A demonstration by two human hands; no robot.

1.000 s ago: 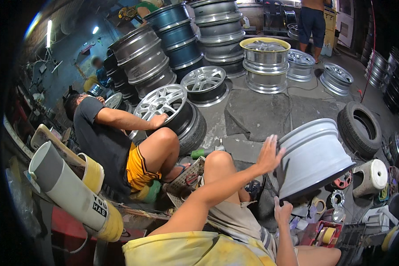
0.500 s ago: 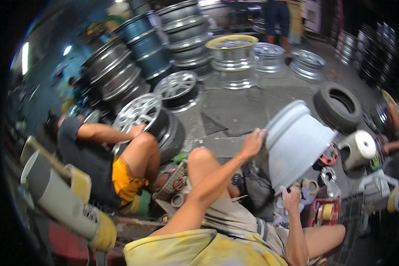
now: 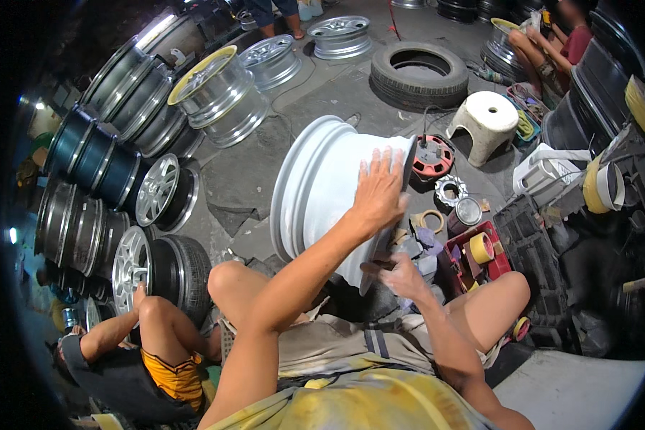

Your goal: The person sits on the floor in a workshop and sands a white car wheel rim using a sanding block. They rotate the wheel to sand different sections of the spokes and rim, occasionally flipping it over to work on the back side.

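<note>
A pale grey wheel rim stands tilted in front of me, between my knees, its barrel toward me. My left hand lies flat on the barrel near the right-hand lip, fingers stretched up and slightly apart. Lower down, my right hand is closed beside the lip, its fingers pinched on a small dark piece that I cannot make out. The inside face of the rim is hidden from this side.
Left, a person sits holding a spoked wheel. Stacked rims stand behind. A tyre, a white stool, a red cable reel and a red crate with tape rolls lie right. Another person sits far right.
My view has swung to the right. My left hand has moved from the rim's outer edge onto its barrel near the other lip. My right hand has closed near the lower lip.
</note>
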